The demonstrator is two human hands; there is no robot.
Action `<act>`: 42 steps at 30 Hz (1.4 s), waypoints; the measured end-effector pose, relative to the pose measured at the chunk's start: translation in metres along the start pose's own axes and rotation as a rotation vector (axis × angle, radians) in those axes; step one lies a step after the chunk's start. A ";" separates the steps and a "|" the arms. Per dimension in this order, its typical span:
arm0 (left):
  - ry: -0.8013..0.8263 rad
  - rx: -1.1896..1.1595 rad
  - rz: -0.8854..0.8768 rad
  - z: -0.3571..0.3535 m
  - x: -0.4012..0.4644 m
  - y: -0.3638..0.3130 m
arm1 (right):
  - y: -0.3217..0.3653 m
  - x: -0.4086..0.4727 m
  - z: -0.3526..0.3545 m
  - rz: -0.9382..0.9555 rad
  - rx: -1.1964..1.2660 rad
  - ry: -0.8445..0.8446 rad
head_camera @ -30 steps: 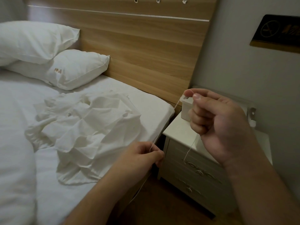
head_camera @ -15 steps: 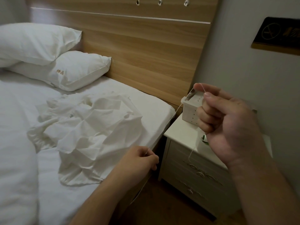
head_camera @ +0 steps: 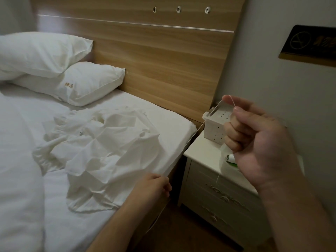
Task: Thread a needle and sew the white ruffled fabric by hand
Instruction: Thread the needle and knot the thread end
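Bedside [head_camera: 203, 153] — both hands [head_camera: 154, 186] raised, pinching taut thread [head_camera: 190, 139]

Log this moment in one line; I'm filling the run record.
left hand: pinches thread | right hand: pinches thread | fabric: on bed, untouched

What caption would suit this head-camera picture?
Both hands, left and right, stretch white thread taut beside the ruffled fabric lying on the bed.

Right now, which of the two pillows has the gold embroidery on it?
The lower pillow, lying on the bed nearer the headboard's middle. The upper pillow resting partly on top of it shows plain white.
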State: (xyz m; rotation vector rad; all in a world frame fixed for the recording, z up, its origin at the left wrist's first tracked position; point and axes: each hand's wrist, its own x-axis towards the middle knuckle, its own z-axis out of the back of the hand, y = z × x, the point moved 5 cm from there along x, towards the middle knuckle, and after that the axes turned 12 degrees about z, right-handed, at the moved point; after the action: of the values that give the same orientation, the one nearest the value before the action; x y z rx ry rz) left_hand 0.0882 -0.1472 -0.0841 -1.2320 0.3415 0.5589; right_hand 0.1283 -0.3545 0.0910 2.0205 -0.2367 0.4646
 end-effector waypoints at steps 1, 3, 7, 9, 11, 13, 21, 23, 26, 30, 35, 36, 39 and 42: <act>0.007 -0.034 0.021 0.000 0.001 0.000 | 0.001 0.000 0.000 0.004 0.005 -0.003; 0.008 -0.109 0.068 0.002 0.001 -0.001 | 0.003 0.001 0.002 0.010 0.009 -0.004; 0.028 -0.240 0.151 0.005 -0.001 -0.001 | 0.005 0.001 0.004 0.021 0.007 -0.003; 0.074 -0.321 0.174 0.006 0.000 -0.001 | 0.005 0.001 0.005 0.027 0.002 -0.004; 0.102 -0.409 0.171 0.008 0.004 -0.003 | 0.005 0.001 0.006 0.032 -0.015 -0.005; 0.128 -0.516 0.144 0.013 0.008 -0.008 | 0.004 0.000 0.008 0.028 -0.042 -0.012; 0.167 -0.929 0.024 0.048 0.022 -0.029 | -0.005 -0.009 0.033 -0.039 -0.333 -0.065; 0.140 -0.942 -0.013 0.057 0.023 -0.032 | -0.012 -0.011 0.043 -0.123 -0.531 -0.060; 0.081 -0.846 -0.079 0.065 0.020 -0.037 | -0.026 -0.014 0.055 -0.299 -1.054 0.123; 0.022 -0.571 -0.166 0.057 0.001 -0.055 | -0.044 -0.026 0.039 -0.434 -1.334 0.444; 0.080 -0.327 -0.271 0.032 -0.029 -0.074 | -0.061 -0.040 -0.015 -0.232 -0.836 0.588; 0.093 -0.282 -0.297 0.028 -0.034 -0.076 | -0.068 -0.043 -0.025 -0.249 -0.732 0.601; 0.091 -0.176 -0.339 0.020 -0.044 -0.080 | -0.082 -0.045 -0.038 -0.250 -0.666 0.602; 0.086 -0.099 -0.353 0.022 -0.050 -0.079 | -0.083 -0.038 -0.036 -0.214 -0.828 0.618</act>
State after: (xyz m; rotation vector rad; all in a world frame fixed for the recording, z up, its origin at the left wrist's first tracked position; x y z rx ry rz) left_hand 0.0920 -0.1543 0.0117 -1.3777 0.1627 0.2214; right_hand 0.1151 -0.2851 0.0234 1.0190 0.1560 0.6889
